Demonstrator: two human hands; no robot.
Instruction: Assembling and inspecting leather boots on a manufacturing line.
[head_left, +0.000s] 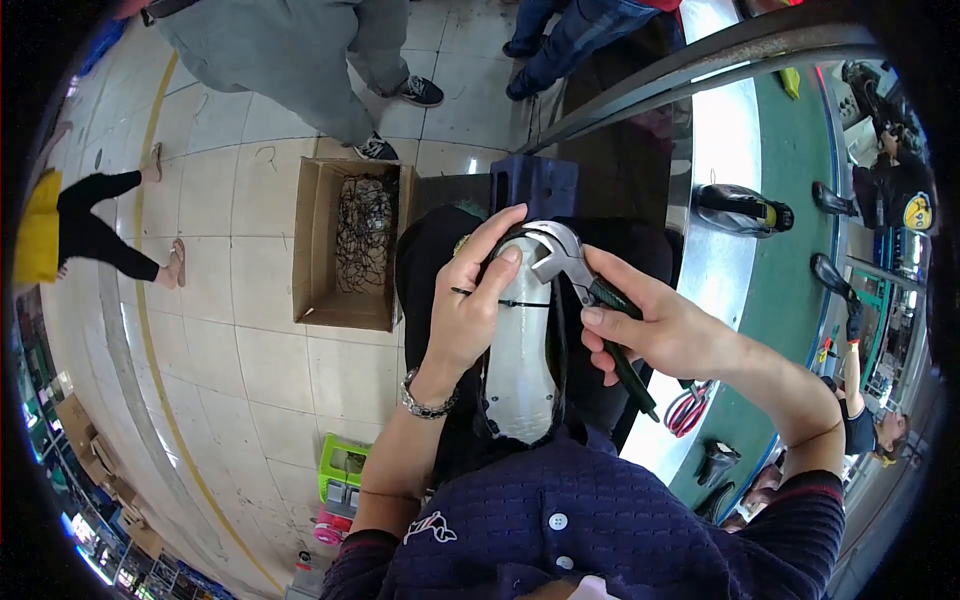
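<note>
Across my lap lies a black shoe upper [560,340] pulled around a grey-white shoe last [525,370], with the last's bottom facing up. A thin black cord [522,304] crosses the last. My left hand [468,315] grips the shoe's far left side, its thumb on the last and fingers around the edge. In my right hand [650,325] are lasting pincers [562,262] with dark green-black handles. Their metal jaws rest at the far right rim of the upper; whether they pinch the material cannot be made out.
On the floor at the left, an open cardboard box [303,255] holds tangled dark cords. To my right runs a green belt [755,310] with a metal edge, bearing a dark shoe [745,211] and red-handled scissors [688,408]. A metal rail [700,70] spans the far right. Other people stand nearby.
</note>
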